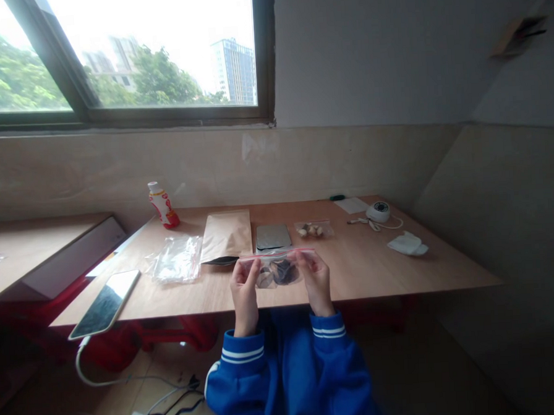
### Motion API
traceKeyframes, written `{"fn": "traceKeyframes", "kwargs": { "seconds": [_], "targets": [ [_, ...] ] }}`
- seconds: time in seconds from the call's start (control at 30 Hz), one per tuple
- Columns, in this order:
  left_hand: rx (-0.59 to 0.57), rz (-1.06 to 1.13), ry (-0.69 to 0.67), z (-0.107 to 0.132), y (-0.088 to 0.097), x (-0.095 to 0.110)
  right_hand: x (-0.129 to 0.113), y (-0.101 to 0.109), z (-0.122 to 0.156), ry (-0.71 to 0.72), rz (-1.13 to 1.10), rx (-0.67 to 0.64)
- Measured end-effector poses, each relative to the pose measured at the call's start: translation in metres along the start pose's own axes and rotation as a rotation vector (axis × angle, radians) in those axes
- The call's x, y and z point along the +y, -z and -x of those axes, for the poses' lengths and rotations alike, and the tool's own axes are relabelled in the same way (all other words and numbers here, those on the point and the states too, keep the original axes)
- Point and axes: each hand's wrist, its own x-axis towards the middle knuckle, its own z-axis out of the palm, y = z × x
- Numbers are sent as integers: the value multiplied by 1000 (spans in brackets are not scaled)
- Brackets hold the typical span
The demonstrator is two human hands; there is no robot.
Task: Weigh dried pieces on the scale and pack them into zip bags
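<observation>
Between my two hands, above the table's front edge, is a clear zip bag (280, 272) with a red strip along its top and dark, dried-looking pieces inside. My left hand (245, 291) pinches the bag's upper left corner. At the upper right corner my right hand (317, 280) pinches it too. Just beyond the bag lies a flat silver-grey plate-like device (273, 236), its near part hidden behind the bag. To its left is a brown paper pouch (227, 232) with a dark mouth facing me. Right of the device lies another zip bag (314, 230) holding pale pieces.
Clear plastic bags (177, 259) lie left of the pouch, with a red-and-white bottle (164, 206) behind them. A phone (106, 303) on a white cable overhangs the front left edge. A white round device (378, 212) and crumpled white tissue (408, 244) sit at right.
</observation>
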Motion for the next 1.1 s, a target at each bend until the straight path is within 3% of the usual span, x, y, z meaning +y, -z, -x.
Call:
{"fn": "traceKeyframes", "kwargs": {
  "seconds": [0.17,0.47,0.67,0.8,1.1],
  "targets": [
    [65,-60,-5,1,0,5,-3,6,0,25,52,-23],
    [-6,-49,-16,1,-2,-1,-2,6,0,3,-26,54],
    [-137,-2,31,2,-4,-3,-1,11,-1,-23,-71,-71],
    [-113,-24,61,3,-2,-6,1,13,-1,-57,-9,-125],
    [-116,-132,25,2,1,-6,2,11,-1,-37,70,-117]
  ]
}}
